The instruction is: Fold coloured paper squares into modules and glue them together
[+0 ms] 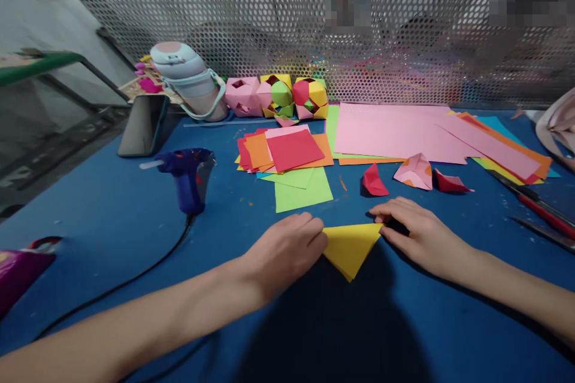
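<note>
A yellow sheet of paper (pixel 353 248), folded into a triangle, is stretched between my two hands with its point toward me. My left hand (pixel 287 251) is closed on its left corner, the fingertips partly hidden behind the knuckles. At the right corner, my right hand (pixel 415 230) pinches the paper between thumb and fingers. Just beyond lie a small red folded paper piece (pixel 374 181), a pink folded piece with orange spots (pixel 415 172) and another red folded piece (pixel 450 182).
A blue glue gun (pixel 186 176) with its cord stands left. Behind are stacked coloured squares (pixel 296 149), large pink sheets (pixel 390 131), paper balls (pixel 276 96), a bottle (pixel 195 87) and a phone (pixel 142 125). Scissors (pixel 543 209) lie right. A perforated metal panel (pixel 278 12) closes off the back.
</note>
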`<state>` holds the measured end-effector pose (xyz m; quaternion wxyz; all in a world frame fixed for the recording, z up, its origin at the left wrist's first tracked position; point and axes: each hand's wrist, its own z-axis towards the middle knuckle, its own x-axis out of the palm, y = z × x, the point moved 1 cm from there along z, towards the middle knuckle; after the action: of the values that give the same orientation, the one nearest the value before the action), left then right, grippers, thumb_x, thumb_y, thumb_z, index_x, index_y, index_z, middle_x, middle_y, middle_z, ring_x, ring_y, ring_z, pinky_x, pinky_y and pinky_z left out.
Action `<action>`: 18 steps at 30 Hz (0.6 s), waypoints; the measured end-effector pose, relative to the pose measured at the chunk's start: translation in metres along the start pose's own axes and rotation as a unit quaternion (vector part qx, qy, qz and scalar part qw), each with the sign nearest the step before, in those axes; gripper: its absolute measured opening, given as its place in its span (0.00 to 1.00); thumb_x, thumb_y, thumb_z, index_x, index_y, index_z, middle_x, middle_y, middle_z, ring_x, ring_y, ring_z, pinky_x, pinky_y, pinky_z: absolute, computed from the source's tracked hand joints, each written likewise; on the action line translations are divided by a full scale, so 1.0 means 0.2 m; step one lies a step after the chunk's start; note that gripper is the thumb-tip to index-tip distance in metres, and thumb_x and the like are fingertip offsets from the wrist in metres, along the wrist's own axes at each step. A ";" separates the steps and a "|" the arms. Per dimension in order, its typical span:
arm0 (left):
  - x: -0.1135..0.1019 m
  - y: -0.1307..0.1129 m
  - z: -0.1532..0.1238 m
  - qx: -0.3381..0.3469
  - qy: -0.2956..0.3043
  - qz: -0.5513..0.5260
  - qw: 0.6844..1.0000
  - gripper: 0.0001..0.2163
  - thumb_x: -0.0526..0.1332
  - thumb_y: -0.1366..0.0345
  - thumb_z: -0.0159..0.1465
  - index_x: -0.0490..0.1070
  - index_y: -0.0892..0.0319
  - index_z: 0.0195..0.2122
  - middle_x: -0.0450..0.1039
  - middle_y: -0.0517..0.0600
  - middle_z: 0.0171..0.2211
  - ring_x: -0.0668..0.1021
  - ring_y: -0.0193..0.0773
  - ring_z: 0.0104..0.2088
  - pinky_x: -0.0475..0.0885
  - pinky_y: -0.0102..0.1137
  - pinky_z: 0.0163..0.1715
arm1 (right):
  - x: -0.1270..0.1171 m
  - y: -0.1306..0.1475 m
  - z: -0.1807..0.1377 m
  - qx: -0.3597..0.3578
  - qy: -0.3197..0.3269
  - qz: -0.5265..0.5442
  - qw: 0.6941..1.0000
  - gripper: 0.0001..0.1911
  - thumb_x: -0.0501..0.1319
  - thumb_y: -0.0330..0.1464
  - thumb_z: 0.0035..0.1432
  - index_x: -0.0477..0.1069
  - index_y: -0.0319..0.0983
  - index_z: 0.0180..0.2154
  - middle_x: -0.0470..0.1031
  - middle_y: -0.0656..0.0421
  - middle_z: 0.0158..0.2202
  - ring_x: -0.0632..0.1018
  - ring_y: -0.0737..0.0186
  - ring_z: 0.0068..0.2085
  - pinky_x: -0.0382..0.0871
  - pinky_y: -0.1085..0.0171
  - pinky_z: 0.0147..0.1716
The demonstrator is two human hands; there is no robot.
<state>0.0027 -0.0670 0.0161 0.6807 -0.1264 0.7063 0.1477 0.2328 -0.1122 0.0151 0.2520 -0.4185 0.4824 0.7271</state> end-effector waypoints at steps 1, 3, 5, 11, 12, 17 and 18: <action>0.00 0.00 0.00 0.000 0.002 0.001 1.000 0.12 0.45 0.76 0.63 0.65 0.62 0.28 0.68 0.51 0.29 0.67 0.37 0.28 0.63 0.30 0.27 | 0.00 0.00 0.00 0.000 0.000 0.001 1.000 0.10 0.53 0.27 0.59 0.66 0.38 0.43 0.73 0.56 0.35 0.71 0.61 0.37 0.67 0.60 0.37; 0.00 0.00 0.00 -0.002 0.002 0.007 1.000 0.12 0.46 0.76 0.63 0.65 0.61 0.28 0.68 0.50 0.29 0.67 0.37 0.28 0.63 0.30 0.27 | 0.00 -0.01 0.00 0.000 0.003 0.000 1.000 0.10 0.53 0.27 0.59 0.66 0.38 0.43 0.73 0.55 0.35 0.71 0.60 0.37 0.67 0.59 0.37; 0.00 0.00 0.00 -0.009 0.002 0.018 1.000 0.12 0.46 0.76 0.63 0.65 0.61 0.27 0.67 0.50 0.28 0.67 0.37 0.27 0.62 0.30 0.27 | 0.00 0.00 0.00 -0.012 0.001 -0.009 1.000 0.10 0.53 0.26 0.59 0.66 0.38 0.43 0.73 0.54 0.37 0.71 0.60 0.39 0.66 0.58 0.38; -0.01 0.01 0.01 -0.038 -0.006 -0.002 0.999 0.12 0.45 0.73 0.65 0.65 0.61 0.27 0.66 0.49 0.28 0.66 0.36 0.26 0.62 0.30 0.25 | 0.05 0.07 -0.02 -0.125 -0.003 -0.053 0.991 0.11 0.50 0.28 0.62 0.69 0.38 0.41 0.73 0.53 0.40 0.71 0.60 0.41 0.63 0.59 0.40; -0.01 0.01 0.01 -0.038 -0.008 0.000 0.999 0.12 0.45 0.73 0.65 0.65 0.61 0.27 0.66 0.50 0.28 0.66 0.36 0.26 0.62 0.30 0.25 | 0.07 0.08 -0.02 -0.119 -0.001 -0.054 0.991 0.11 0.49 0.30 0.63 0.70 0.38 0.40 0.74 0.54 0.38 0.72 0.61 0.40 0.63 0.60 0.39; -0.08 -0.11 -0.04 -0.002 -0.079 0.048 0.996 0.11 0.46 0.76 0.63 0.67 0.63 0.29 0.68 0.53 0.26 0.69 0.39 0.26 0.66 0.34 0.26 | 0.11 0.10 -0.02 -0.175 0.023 -0.101 0.979 0.14 0.48 0.31 0.65 0.72 0.40 0.37 0.74 0.58 0.34 0.71 0.63 0.36 0.60 0.62 0.37; -0.09 -0.16 -0.07 0.023 -0.094 0.029 0.995 0.11 0.47 0.75 0.63 0.67 0.63 0.30 0.69 0.53 0.27 0.70 0.40 0.28 0.67 0.35 0.27 | 0.11 0.10 -0.03 -0.192 0.019 -0.110 0.975 0.14 0.48 0.30 0.64 0.72 0.40 0.37 0.75 0.58 0.35 0.70 0.63 0.36 0.59 0.62 0.38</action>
<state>0.0035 -0.1019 0.0327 0.7421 -0.0763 0.6458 0.1623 0.2075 -0.1259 0.0042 0.2364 -0.5230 0.2894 0.7660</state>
